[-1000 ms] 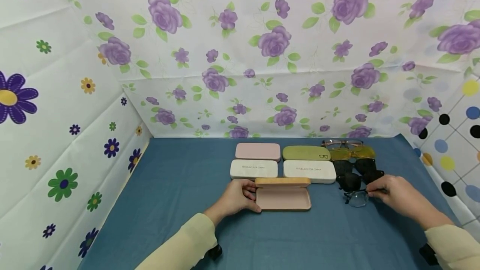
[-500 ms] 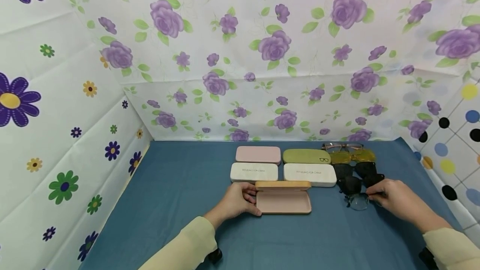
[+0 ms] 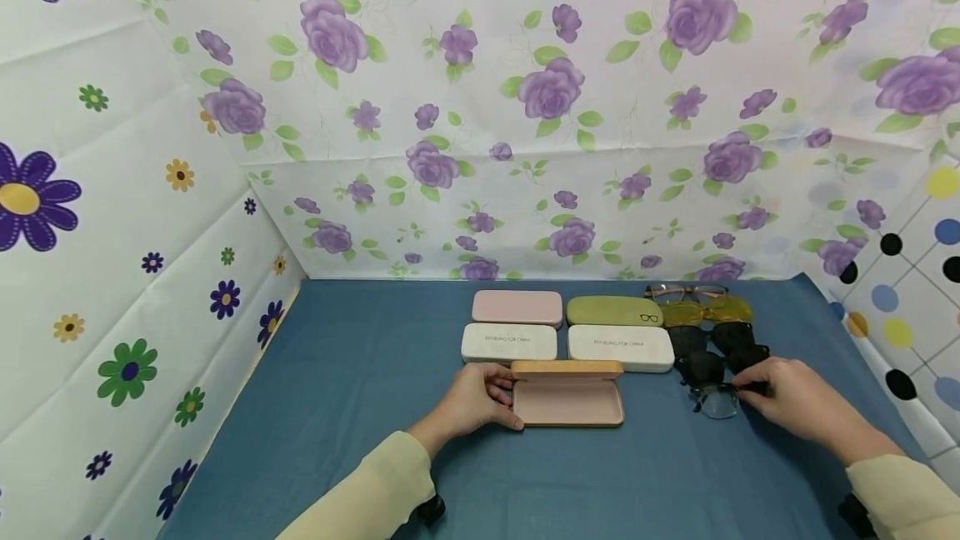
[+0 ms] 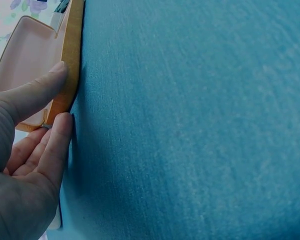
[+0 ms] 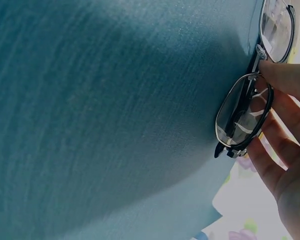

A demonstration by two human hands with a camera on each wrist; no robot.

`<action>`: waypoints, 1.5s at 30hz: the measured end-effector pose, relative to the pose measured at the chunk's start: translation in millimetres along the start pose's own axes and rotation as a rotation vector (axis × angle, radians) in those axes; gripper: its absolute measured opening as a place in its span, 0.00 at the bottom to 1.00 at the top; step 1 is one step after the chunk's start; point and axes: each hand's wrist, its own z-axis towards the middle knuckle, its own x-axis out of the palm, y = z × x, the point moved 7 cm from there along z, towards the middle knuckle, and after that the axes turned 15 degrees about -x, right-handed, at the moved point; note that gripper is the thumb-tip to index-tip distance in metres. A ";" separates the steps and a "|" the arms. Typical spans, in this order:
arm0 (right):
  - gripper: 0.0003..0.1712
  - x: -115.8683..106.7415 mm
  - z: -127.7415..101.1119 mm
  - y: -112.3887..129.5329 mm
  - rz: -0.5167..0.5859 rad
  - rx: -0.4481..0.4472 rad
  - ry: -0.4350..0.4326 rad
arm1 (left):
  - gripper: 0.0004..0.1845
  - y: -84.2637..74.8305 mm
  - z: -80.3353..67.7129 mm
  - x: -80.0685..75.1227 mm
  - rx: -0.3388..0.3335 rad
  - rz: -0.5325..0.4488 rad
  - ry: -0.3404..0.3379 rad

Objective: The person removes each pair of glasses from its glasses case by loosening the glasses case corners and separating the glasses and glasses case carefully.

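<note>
An orange-brown glasses case [image 3: 567,404] with a pink lining lies on the blue cloth, its lid raised. My left hand [image 3: 474,401] grips its left end; in the left wrist view the thumb presses the case's rim [image 4: 70,75] and the other fingers sit at the corner. To the right, my right hand [image 3: 791,398] pinches clear-lens glasses [image 3: 717,402] near the bridge. Close up in the right wrist view, these glasses [image 5: 242,112] have dark-topped, thin metal frames. Their right lens is hidden behind my fingers in the head view.
Behind the opened case lie two white cases [image 3: 508,342], a pink case [image 3: 516,307] and a green case [image 3: 615,310]. Black sunglasses [image 3: 702,367], yellow-lens glasses [image 3: 705,310] and thin-framed glasses [image 3: 686,292] line up beyond the held pair. A floral curtain [image 3: 480,107] rises at the back.
The head view has shifted slightly. Both hands keep their holds; the glasses at my right hand have tilted a little, and the case has stayed put.
</note>
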 end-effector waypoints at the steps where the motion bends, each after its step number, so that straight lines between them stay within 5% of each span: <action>1: 0.10 0.1 0.0 0.1 0.004 0.002 0.005 | 0.36 0.3 0.0 0.0 -0.001 -0.001 0.000; 14: 0.19 -18.7 8.7 12.3 0.108 0.090 0.084 | 0.36 1.6 0.2 -0.8 0.004 -0.003 -0.004; 22: 0.23 -34.3 37.9 54.3 0.097 0.110 -0.165 | 0.36 3.5 1.5 -0.8 -0.005 -0.017 0.002; 27: 0.32 -19.2 55.7 82.2 0.258 0.157 -0.268 | 0.36 3.2 2.8 -1.2 -0.011 -0.007 0.000; 36: 0.41 20.8 76.2 106.2 0.640 0.278 -0.176 | 0.36 2.7 5.0 -1.3 -0.011 -0.008 -0.001; 45: 0.38 35.1 82.5 114.9 0.666 0.305 -0.192 | 0.36 4.2 5.1 -1.0 -0.010 -0.028 0.005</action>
